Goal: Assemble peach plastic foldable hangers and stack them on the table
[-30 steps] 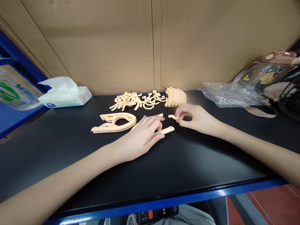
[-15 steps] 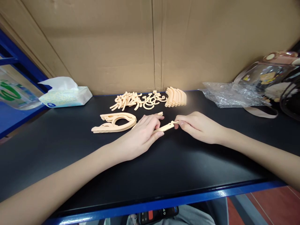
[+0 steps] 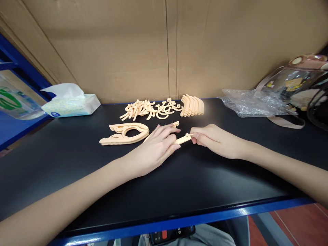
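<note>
My left hand (image 3: 156, 148) lies on the black table (image 3: 77, 177) and pins down a peach plastic arm piece (image 3: 182, 139) with its fingers. My right hand (image 3: 214, 138) pinches a small peach part against the free end of that arm piece. A stack of curved peach hanger pieces (image 3: 125, 133) lies just left of my left hand. Behind, near the cardboard wall, lies a heap of small peach hooks (image 3: 148, 110) and a row of peach curved arms (image 3: 192, 105).
A tissue pack (image 3: 70, 102) sits at the back left by a blue shelf frame (image 3: 15, 65). A crumpled clear plastic bag (image 3: 251, 104) and a transparent bag with a strap (image 3: 289, 85) lie at the back right. The table's blue front edge (image 3: 179, 218) runs below.
My right hand moved from the table behind the arm piece down to its free end, bringing the small part against it. My left hand stayed in place.
</note>
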Motion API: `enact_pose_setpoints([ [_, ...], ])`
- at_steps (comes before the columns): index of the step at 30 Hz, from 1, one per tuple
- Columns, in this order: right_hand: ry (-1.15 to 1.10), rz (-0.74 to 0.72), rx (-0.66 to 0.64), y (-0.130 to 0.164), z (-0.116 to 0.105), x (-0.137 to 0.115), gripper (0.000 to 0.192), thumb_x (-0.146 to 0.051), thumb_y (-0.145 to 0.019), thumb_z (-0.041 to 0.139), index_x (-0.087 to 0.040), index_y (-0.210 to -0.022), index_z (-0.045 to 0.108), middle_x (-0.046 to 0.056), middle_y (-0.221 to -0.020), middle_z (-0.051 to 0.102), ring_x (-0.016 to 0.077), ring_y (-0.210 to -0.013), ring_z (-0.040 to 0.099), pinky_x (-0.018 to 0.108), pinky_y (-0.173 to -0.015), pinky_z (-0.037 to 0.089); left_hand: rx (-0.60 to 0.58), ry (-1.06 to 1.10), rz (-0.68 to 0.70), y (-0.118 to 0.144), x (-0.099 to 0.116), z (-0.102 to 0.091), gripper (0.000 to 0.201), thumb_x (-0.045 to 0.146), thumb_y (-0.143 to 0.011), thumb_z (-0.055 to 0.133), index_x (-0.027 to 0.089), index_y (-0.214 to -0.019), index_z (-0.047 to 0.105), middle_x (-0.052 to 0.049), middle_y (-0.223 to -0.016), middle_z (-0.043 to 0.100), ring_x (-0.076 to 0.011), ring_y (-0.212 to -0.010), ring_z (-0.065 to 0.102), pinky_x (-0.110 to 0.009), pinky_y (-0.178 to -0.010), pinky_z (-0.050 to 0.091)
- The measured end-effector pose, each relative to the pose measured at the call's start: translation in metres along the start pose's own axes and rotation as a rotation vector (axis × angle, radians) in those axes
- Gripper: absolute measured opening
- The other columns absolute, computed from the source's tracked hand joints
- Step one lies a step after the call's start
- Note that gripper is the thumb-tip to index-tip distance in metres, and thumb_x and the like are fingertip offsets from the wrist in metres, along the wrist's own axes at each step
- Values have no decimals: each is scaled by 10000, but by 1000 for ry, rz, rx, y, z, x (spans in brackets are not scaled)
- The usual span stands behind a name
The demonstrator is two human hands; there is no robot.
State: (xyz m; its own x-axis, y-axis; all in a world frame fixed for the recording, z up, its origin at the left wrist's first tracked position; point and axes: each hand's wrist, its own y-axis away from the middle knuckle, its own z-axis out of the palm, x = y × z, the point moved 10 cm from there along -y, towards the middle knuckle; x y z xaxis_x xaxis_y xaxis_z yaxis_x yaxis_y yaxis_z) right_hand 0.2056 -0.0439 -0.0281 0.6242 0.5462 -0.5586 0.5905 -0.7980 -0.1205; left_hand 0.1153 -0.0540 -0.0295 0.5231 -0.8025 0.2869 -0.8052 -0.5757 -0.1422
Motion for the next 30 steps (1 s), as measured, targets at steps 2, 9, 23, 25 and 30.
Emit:
enact_pose_setpoints([
  [2, 11, -7, -9, 0, 2, 0, 293, -278, -974, 290, -198, -755, 467, -50, -582, 422, 104, -520, 398, 261, -552, 300, -5, -9, 4, 0, 0, 1, 249, 297, -995, 319, 181, -952, 535, -99, -1375, 457, -250, -1389, 265, -533, -1150, 229],
  [9, -19, -67, -13, -2, 3, -4, 338, -409, -963, 396, -205, -695, 377, -70, -564, 331, 86, -499, 311, 243, -493, 238, -10, -15, 4, 1, 1, 2, 266, 304, -1001, 303, 175, -1014, 536, -106, -1389, 442, -243, -1393, 255, -539, -1157, 212],
  [23, 116, -24, 14, -1, 3, 4, 387, -461, -977, 325, -211, -684, 357, -65, -551, 311, 94, -488, 311, 256, -500, 231, 36, -11, 57, 1, -2, -2, 274, 305, -1002, 309, 187, -976, 554, -84, -1377, 461, -227, -1369, 289, -483, -1138, 268],
  [25, 47, -18, 38, -1, 1, 5, 391, -469, -968, 352, -209, -677, 352, -67, -560, 311, 90, -501, 312, 244, -497, 243, 55, -12, 62, 0, -2, -4, 276, 303, -1003, 307, 184, -979, 555, -85, -1373, 463, -220, -1362, 297, -450, -1124, 300],
  [30, -12, -26, 28, -2, 2, 3, 382, -473, -954, 394, -206, -682, 365, -70, -568, 325, 86, -511, 309, 235, -495, 251, 43, 3, 65, 0, 0, -3, 266, 300, -1001, 312, 187, -961, 549, -82, -1373, 463, -223, -1368, 288, -463, -1127, 295],
])
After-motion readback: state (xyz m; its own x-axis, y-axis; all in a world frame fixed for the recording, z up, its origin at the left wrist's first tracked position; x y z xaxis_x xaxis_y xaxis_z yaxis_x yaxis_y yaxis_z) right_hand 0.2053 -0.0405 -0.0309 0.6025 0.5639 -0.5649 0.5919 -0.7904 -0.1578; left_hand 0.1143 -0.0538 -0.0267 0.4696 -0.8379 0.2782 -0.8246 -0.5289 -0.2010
